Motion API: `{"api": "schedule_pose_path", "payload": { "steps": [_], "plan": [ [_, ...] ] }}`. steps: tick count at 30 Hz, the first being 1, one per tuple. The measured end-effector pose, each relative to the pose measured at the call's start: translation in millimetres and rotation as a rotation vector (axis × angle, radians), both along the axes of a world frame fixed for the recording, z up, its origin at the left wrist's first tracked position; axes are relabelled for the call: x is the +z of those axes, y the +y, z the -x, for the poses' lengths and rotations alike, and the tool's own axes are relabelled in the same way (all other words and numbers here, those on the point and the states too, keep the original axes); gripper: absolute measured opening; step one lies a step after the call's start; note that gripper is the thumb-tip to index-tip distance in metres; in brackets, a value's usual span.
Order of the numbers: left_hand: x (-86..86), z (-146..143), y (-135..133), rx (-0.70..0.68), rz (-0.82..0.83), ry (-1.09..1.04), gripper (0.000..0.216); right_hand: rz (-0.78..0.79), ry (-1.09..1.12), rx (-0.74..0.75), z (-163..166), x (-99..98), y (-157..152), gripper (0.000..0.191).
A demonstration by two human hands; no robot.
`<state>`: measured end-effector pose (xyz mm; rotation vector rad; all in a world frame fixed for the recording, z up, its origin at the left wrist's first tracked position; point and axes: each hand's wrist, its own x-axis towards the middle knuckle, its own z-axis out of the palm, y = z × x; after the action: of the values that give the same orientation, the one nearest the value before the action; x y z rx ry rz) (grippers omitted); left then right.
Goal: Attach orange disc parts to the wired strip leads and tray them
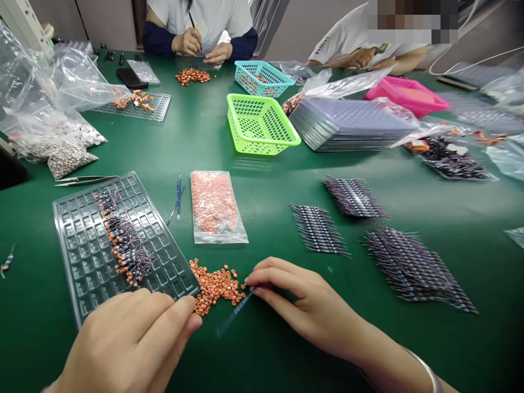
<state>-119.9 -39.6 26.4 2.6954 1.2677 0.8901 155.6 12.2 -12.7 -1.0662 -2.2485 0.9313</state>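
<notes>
My right hand (303,300) pinches the end of a thin blue strip (235,315), blurred by motion, which slants down toward the left. Its fingertips are at the right edge of a heap of small orange ring-like pieces (216,288). My left hand (135,338) is closed, thumb against fingers, in front of a clear plastic tray (85,259); whatever lies in the pinch is hidden. On that tray lies a row of small wired parts with orange ends (129,243). Two or more similar blue strips (178,199) rest beside a zip bag of orange pieces (215,207).
Bundles of wired parts (319,229) lie at the right. A green basket (264,125), a blue basket (262,79), stacked clear trays (347,125) and a pink basket (409,97) stand farther back. Tweezers (85,179) and bags (71,158) are at left. Two people work across the table.
</notes>
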Motion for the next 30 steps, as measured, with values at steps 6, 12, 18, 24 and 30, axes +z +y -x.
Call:
{"api": "schedule_pose_path", "payload": {
  "steps": [6, 12, 18, 24, 30],
  "plan": [
    [-2.9, 5, 3, 0.010, -0.012, 0.009, 0.016, -0.019, 0.080, -0.088, 1, -4.7, 5, 0.017],
    [-3.7, 11, 6, 0.035, -0.008, 0.009, 0.017, -0.007, 0.089, -0.071, 2, -2.0, 3, 0.016],
    [-6.6, 18, 5, 0.037, 0.001, -0.001, 0.021, -0.018, 0.079, -0.042, 4, -2.3, 6, 0.019],
    [-6.0, 20, 3, 0.033, 0.026, -0.006, 0.024, -0.016, 0.077, -0.035, 6, -6.7, 6, 0.018],
    [-5.5, 22, 2, 0.013, 0.014, -0.001, 0.026, 0.010, 0.053, -0.032, 5, -4.3, 4, 0.018]
  ]
}}
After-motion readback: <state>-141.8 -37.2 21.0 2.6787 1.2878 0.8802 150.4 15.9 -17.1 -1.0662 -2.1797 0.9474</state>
